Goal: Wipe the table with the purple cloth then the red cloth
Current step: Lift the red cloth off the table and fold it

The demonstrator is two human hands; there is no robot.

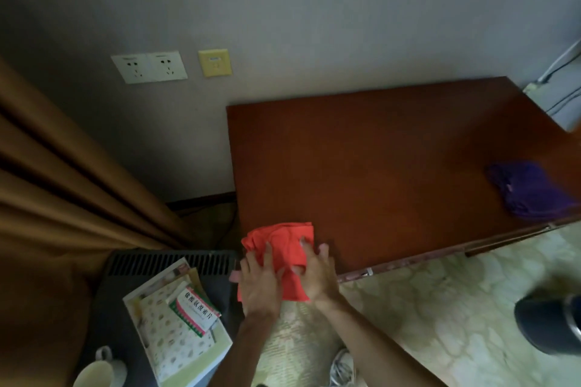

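Observation:
The red cloth (284,253) lies bunched at the near left corner of the dark brown wooden table (377,166), part of it hanging over the front edge. My left hand (261,284) and my right hand (316,276) both press on it with fingers spread, side by side. The purple cloth (531,190) lies crumpled near the table's right front edge, far from both hands.
A grey unit (163,264) left of the table carries a booklet (176,324), a medicine box (195,308) and a white mug (100,369). Brown curtains (63,182) hang on the left. Wall sockets (149,67) are above. A dark round object (550,324) stands on the floor at right.

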